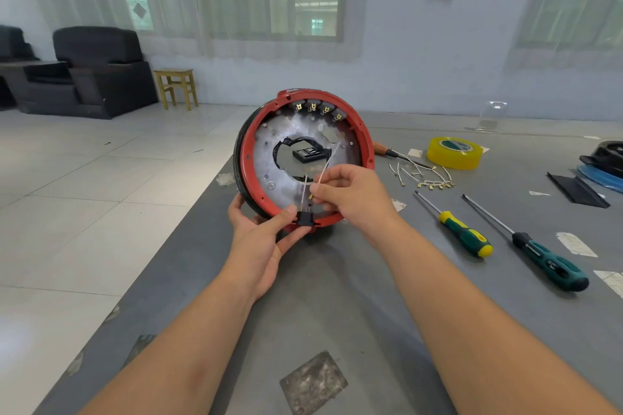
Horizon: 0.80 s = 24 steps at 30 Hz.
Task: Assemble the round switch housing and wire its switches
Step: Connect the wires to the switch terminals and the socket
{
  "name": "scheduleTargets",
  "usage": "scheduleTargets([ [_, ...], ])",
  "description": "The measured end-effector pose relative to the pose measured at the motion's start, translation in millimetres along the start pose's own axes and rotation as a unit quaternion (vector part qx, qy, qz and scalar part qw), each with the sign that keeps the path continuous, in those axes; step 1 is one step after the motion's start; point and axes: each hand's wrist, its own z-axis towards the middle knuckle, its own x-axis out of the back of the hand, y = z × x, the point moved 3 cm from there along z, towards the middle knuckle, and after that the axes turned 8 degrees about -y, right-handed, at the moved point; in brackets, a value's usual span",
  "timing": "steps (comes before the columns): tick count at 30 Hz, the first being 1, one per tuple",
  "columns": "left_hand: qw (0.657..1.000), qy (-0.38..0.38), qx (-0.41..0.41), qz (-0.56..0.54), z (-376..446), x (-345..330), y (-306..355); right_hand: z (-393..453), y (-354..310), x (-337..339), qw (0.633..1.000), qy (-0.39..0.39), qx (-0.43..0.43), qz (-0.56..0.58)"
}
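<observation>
Forearms reach in from the near edge over a grey table (337,296), meeting at a round red housing (305,158) that stands tilted on its edge, its open back with the grey metal plate facing the viewer. The left hand (261,239) comes up from below, palm turned inward, thumb and fingers pinching a small black switch (305,217) against the housing's near rim. The right hand (350,194), just right of it and slightly farther, has its fingers curled, pinching a thin white wire (325,168) that runs up across the plate; brass terminals hang just under its fingertips, right above the switch. Four more switches (318,108) sit in a row along the housing's far rim. To the right lie loose wires (428,178), a yellow tape roll (453,153) and two screwdrivers (463,234).
</observation>
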Motion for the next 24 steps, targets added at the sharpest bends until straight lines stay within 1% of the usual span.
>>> scheduleTargets([
  [3,1.0,-0.007,0.001,0.003,-0.9,0.8,0.2,9.7,-5.5,-4.6,0.996,-0.015,0.005,-0.084],
  [7,1.0,-0.011,0.007,0.001,-1.0,1.0,0.3,15.8,1.2,-9.5,0.994,-0.036,-0.014,-0.106],
  [13,1.0,-0.019,0.016,0.001,-3.4,-2.0,1.5,18.6,2.7,-4.8,0.988,-0.025,-0.025,-0.152],
  [20,0.999,-0.031,0.012,0.006,-6.7,-2.9,2.6,15.6,1.3,-3.9,0.988,-0.049,-0.054,-0.139],
  [24,0.999,-0.032,0.012,0.008,-7.7,-2.7,3.3,12.9,0.3,-3.4,0.988,-0.055,-0.057,-0.134],
])
